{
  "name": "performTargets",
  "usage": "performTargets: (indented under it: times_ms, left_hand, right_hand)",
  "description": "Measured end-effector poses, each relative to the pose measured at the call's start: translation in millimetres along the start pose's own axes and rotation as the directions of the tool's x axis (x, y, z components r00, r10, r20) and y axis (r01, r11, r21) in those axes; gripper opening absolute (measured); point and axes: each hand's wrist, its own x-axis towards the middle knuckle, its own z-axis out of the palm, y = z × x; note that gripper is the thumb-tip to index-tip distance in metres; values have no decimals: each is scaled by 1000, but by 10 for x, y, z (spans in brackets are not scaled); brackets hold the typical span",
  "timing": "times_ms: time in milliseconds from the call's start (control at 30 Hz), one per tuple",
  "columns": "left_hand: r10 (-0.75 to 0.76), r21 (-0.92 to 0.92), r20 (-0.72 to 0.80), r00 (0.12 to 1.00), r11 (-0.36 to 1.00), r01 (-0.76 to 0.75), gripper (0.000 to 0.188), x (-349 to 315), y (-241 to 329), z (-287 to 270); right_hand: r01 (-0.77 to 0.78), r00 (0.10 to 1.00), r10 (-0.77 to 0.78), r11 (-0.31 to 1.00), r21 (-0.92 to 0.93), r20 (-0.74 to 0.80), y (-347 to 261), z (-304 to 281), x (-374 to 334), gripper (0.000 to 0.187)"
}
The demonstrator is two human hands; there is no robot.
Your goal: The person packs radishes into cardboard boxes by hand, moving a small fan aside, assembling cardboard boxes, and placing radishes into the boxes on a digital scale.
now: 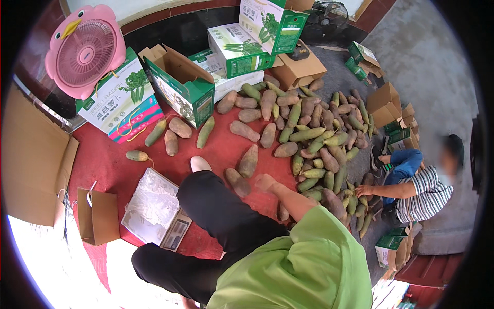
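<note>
My right hand [265, 182] reaches down over the red mat, its fingers blurred and partly hidden. Nearest to it are two thick brownish root vegetables, an upper one [248, 161] and a lower one [237, 183]; whether it touches either, I cannot tell. To its right spreads a big heap of green radishes [307, 134] mixed with brownish roots. My left hand does not show plainly; a small patch of skin at the lower edge below my leg could be a hand or a foot. A digital scale [177, 233] with a white plastic-covered pan [151, 206] stands left of my leg.
Green-and-white cartons [180, 85] and a pink bird-shaped fan [85, 54] stand at the back left. An open brown box [98, 216] sits beside the scale. At right, a person in a striped shirt [424, 193] sits with one hand at the heap, near more cartons [385, 104].
</note>
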Motion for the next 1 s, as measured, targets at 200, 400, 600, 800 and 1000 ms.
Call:
performTargets:
  times_ms: [200,400,600,800,1000]
  left_hand:
    - [-38,-71,-73,997,997,33,40,-143,157,40]
    - [-31,-127,-123,992,992,15,42,19,453,32]
    - [-37,-180,-171,985,984,5,43,221,768,5]
    - [-39,-224,-203,978,974,-8,44,553,1134,-41]
    - [-31,-284,-232,972,958,-38,46,981,1443,-50]
  right_hand:
    - [-422,831,549,519,743,89,-19,-830,253,29]
    - [-87,792,592,349,933,-148,323,-1935,797,16]
    - [81,661,662,406,910,-354,404,-3372,1269,31]
    - [169,574,649,503,848,-499,405,-4442,1693,44]
    - [151,450,592,688,710,-669,348,-5167,1901,56]
